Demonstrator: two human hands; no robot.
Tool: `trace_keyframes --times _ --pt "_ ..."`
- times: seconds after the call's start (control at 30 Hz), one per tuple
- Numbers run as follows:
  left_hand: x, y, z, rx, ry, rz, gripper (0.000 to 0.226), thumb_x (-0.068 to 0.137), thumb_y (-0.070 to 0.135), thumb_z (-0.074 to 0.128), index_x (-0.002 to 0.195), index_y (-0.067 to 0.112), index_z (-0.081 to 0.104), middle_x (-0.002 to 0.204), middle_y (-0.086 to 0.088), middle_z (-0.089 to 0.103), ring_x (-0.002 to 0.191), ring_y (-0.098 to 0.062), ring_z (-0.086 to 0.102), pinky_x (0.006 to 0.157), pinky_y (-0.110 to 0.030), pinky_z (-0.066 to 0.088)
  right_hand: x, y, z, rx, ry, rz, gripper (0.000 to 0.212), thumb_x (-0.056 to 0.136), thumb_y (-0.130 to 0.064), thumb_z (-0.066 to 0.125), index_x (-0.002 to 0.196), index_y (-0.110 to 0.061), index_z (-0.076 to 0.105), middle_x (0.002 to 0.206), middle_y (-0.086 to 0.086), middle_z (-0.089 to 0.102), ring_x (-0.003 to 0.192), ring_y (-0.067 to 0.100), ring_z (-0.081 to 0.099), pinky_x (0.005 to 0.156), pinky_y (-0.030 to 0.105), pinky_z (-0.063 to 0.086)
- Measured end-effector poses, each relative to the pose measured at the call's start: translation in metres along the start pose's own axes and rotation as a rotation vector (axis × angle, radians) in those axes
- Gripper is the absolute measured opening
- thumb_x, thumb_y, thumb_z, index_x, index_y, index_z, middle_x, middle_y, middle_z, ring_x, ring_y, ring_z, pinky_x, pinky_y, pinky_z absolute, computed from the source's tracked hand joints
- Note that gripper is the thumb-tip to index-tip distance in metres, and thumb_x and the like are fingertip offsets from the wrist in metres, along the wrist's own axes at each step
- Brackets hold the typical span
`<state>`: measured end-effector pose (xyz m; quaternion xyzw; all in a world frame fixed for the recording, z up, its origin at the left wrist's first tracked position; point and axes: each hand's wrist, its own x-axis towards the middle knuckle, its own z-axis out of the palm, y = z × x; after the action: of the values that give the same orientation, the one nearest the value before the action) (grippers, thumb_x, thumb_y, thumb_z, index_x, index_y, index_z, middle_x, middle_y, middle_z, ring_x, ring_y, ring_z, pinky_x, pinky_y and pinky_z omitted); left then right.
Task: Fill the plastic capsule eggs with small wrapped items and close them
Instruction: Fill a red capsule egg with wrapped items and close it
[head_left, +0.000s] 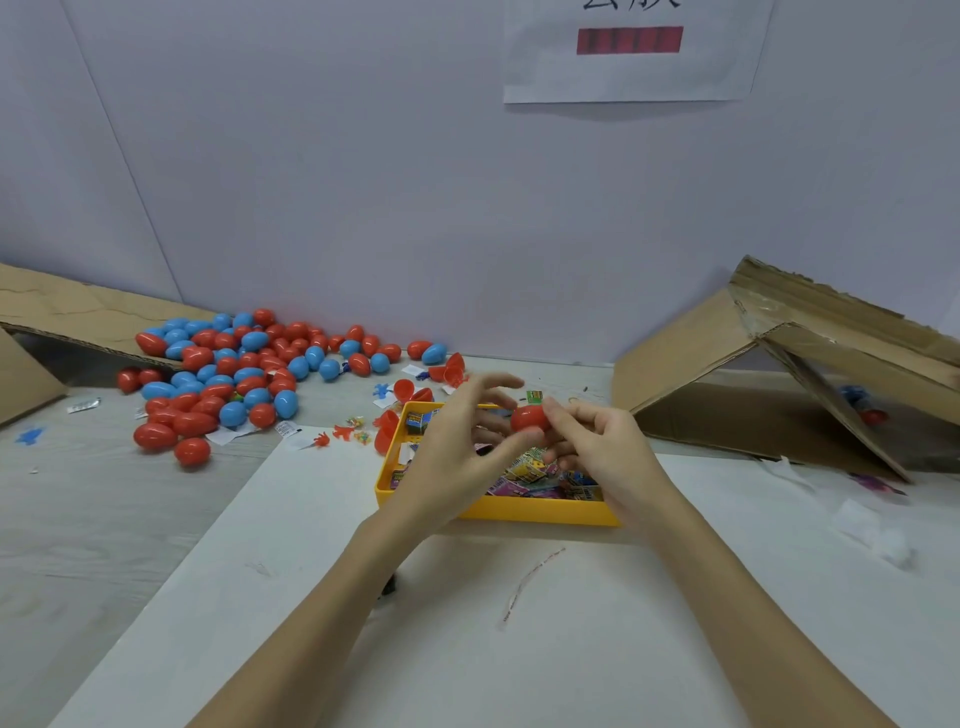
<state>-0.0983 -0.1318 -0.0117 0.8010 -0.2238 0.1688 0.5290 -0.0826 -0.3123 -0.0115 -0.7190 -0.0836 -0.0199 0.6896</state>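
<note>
Sensibly, the bench (130, 519) keeps a heap of eggs (234, 374) far left and the yellow tray (519, 512) of wrapped items close. Above it, the right hand (608, 447) pinches a red egg (529, 418); the left hand (457, 441), fingers spread, steadies it.

1. A yellow plastic tray (540, 512) of small printed wrapped packets (530, 470) sits at the far edge of a white paper sheet (467, 623) on the table
2. A heap of red and blue plastic capsule eggs (228, 374) lies far left of it
3. A brown cardboard box (779, 374) lies on its side to the right
4. Both hands (457, 441) (602, 447) meet above the tray around one red plastic egg (529, 418)
</note>
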Motion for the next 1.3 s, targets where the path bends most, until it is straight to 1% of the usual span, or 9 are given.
trace_keyframes --times 0.1,0.3,0.47,0.53,0.63,0.77,0.97,1.07,1.3 --pt "-0.002 -0.002 0.001 0.104 -0.007 0.087 0.031 0.093 0.016 0.073 0.122 0.016 0.062 0.110 -0.001 0.063 0.092 -0.014 0.068 0.081 -0.032 0.060 0.001 0.001 0.001 -0.048 -0.028 0.009 0.039 0.102 -0.038 0.059 0.093 -0.004 0.075 0.073 0.007 0.073 0.062 0.015 0.064 0.055 0.020 0.051" --pt "-0.001 -0.001 -0.006 0.052 0.024 -0.043 0.020 0.104 0.021 0.054 0.120 0.022 0.067 0.089 0.000 0.072 0.081 -0.013 0.071 0.077 -0.038 0.061 0.000 0.001 0.000 -0.107 -0.086 -0.070 0.019 0.099 -0.029 0.067 0.113 -0.017 0.071 0.092 0.004 0.078 0.072 0.017 0.072 0.060 0.027 0.055" --pt "-0.001 0.000 -0.005 0.040 -0.037 -0.046 0.028 0.098 0.026 0.066 0.125 0.020 0.064 0.095 0.006 0.070 0.087 -0.007 0.068 0.075 -0.024 0.059 0.000 0.002 0.000 -0.092 -0.082 -0.062 0.023 0.101 -0.033 0.061 0.109 -0.014 0.073 0.086 0.004 0.078 0.069 0.015 0.071 0.059 0.024 0.055" --pt "-0.001 -0.003 -0.005 0.073 0.027 -0.049 0.026 0.098 0.027 0.066 0.123 0.021 0.064 0.095 0.006 0.070 0.086 -0.010 0.068 0.075 -0.028 0.060 0.000 0.002 -0.001 -0.082 -0.064 -0.045 0.026 0.103 -0.035 0.058 0.106 -0.015 0.074 0.086 0.003 0.078 0.071 0.014 0.070 0.059 0.022 0.054" --pt "0.001 -0.008 -0.008 0.064 0.131 -0.128 0.026 0.099 0.032 0.062 0.124 0.023 0.061 0.099 0.002 0.069 0.090 -0.015 0.069 0.081 -0.036 0.061 0.001 0.007 0.002 -0.368 -0.114 -0.065 0.013 0.095 -0.036 0.072 0.097 -0.024 0.076 0.085 -0.006 0.077 0.080 0.010 0.071 0.069 0.021 0.056" --pt "0.004 -0.011 -0.009 0.040 0.196 -0.202 0.029 0.099 0.037 0.061 0.125 0.024 0.061 0.097 0.003 0.070 0.084 -0.008 0.070 0.077 -0.028 0.061 0.002 0.009 0.014 -0.665 -0.189 -0.036 0.028 0.076 -0.050 0.087 0.094 -0.030 0.077 0.081 -0.011 0.075 0.075 0.003 0.066 0.064 0.021 0.051" --pt "0.003 -0.010 -0.008 0.071 0.165 -0.211 0.033 0.098 0.038 0.061 0.127 0.021 0.061 0.103 0.000 0.070 0.093 -0.017 0.070 0.081 -0.031 0.061 0.004 0.006 0.010 -0.571 -0.236 0.006 0.025 0.086 -0.026 0.083 0.109 -0.028 0.073 0.084 -0.008 0.077 0.075 0.000 0.069 0.073 0.022 0.055" --pt "0.003 -0.009 -0.009 0.065 0.162 -0.213 0.033 0.099 0.038 0.061 0.128 0.022 0.061 0.103 -0.001 0.070 0.094 -0.017 0.069 0.082 -0.034 0.062 0.003 0.008 0.006 -0.487 -0.119 -0.042 0.011 0.090 -0.025 0.080 0.100 -0.024 0.076 0.089 -0.007 0.078 0.087 0.006 0.072 0.081 0.027 0.060" --pt "0.003 -0.009 -0.009 0.091 0.185 -0.197 0.031 0.102 0.026 0.058 0.133 0.019 0.062 0.122 0.001 0.066 0.104 -0.015 0.068 0.089 -0.035 0.060 0.000 0.009 0.002 -0.322 0.002 -0.090 0.009 0.091 -0.031 0.078 0.086 -0.023 0.081 0.082 -0.009 0.078 0.082 0.005 0.072 0.071 0.016 0.054"
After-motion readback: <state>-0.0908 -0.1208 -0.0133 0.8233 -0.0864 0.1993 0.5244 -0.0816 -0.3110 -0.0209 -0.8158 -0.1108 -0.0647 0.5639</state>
